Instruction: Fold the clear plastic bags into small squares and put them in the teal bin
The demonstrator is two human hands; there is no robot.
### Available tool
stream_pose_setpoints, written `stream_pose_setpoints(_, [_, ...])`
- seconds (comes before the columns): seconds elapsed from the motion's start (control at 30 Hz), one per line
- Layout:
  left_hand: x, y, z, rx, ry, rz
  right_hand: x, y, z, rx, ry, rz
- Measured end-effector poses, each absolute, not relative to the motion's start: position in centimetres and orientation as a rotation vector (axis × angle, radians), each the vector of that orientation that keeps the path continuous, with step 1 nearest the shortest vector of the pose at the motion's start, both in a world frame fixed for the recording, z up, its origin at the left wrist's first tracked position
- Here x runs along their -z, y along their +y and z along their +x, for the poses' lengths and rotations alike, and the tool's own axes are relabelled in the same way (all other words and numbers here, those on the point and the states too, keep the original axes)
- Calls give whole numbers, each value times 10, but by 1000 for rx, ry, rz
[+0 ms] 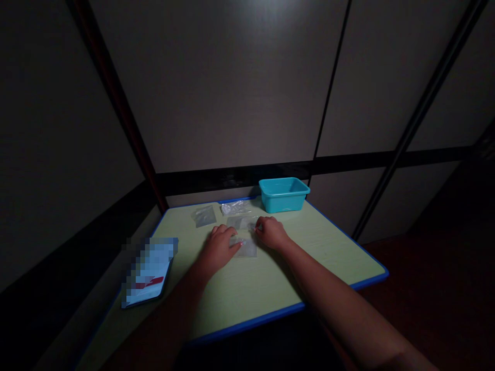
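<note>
2 bare hands work over clear plastic pieces on a pale yellow-green table (320,242) edged in blue, in a dimly lit room. The left hand (221,246) is open, its fingers bent and its thumb spread wide, the thumb tip over a clear plastic piece (250,251) that lies flat on the tabletop between the arms. The right hand (270,233), just across from it, has its fingers curled inward at the edge of a second clear plastic piece (236,222), which lies right behind the first; whether the fingertips grip the film cannot be told at this size. Farther back rests a crinkled clear plastic packet (235,207), whitish at its left end, and to its left lies a grayish translucent plastic sheet (205,216), well apart from both hands. A turquoise rectangular basin (284,202) stands upright at the far edge of the table, beyond the right hand. At the near left, beside the left forearm, lies a tablet-like device (152,273) with a lit screen, partly blurred into blocks, a red patch showing low on it. Behind the table rises a gray paneled wall (232,98), crossed by a dark horizontal band
</note>
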State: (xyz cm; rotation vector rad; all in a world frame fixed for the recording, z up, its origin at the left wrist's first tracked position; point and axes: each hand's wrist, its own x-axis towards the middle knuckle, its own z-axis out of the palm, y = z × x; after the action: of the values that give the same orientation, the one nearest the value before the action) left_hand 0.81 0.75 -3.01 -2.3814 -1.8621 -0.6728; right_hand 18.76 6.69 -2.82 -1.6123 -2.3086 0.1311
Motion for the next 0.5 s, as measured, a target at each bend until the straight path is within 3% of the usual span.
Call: stream_pose_setpoints(0.5, [32, 6, 8, 531, -2028, -2387, 33, 72, 190, -213, -2321, -1521])
